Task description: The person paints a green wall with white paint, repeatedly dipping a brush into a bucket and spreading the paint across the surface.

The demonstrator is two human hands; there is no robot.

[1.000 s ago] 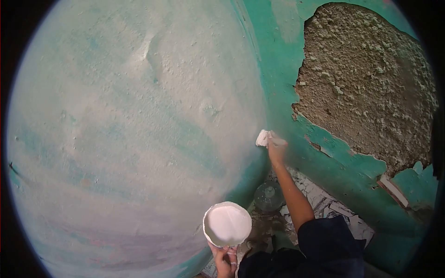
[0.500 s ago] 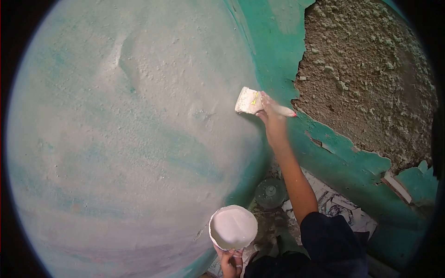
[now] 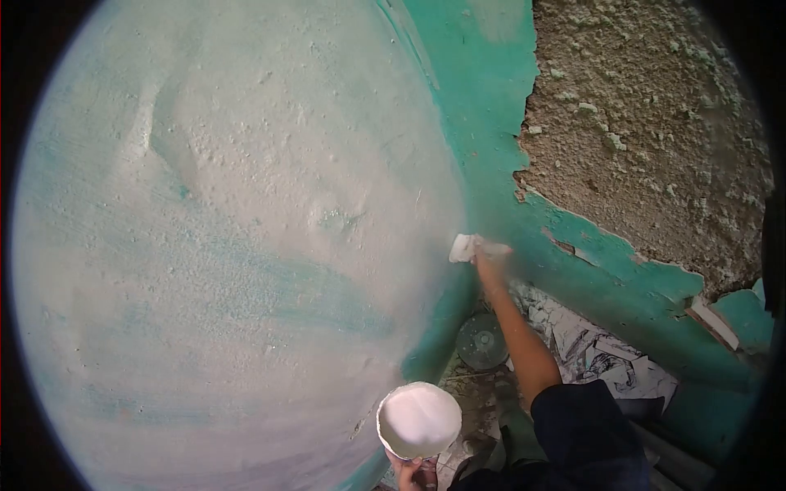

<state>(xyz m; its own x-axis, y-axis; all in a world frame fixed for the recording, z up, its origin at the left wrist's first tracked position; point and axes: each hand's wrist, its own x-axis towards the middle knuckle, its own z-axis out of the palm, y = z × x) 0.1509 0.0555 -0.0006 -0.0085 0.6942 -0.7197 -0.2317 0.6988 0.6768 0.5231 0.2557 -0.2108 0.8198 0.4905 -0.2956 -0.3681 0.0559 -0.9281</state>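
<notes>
My right hand (image 3: 489, 266) is wrapped round a wide paintbrush (image 3: 463, 248) coated in white paint. The bristle end is against the wall (image 3: 327, 245) near the inner corner, and both hand and handle are blurred by motion. Lower down, my left hand (image 3: 412, 472) grips a round tub (image 3: 419, 419) from below at its near edge. White paint lies inside the tub. Whitish paint covers much of the left wall, with turquoise showing through in streaks.
On the right, a green wall (image 3: 491, 106) has a large patch of bare rough plaster (image 3: 639, 139) with flaking edges. A grey, round-topped container (image 3: 483, 341) stands on the floor in the corner. Paper-like debris (image 3: 589, 344) lies beside it.
My right hand and the paintbrush have moved down along the wall by the corner. The tub stays in my left hand, and the view has shifted slightly.
</notes>
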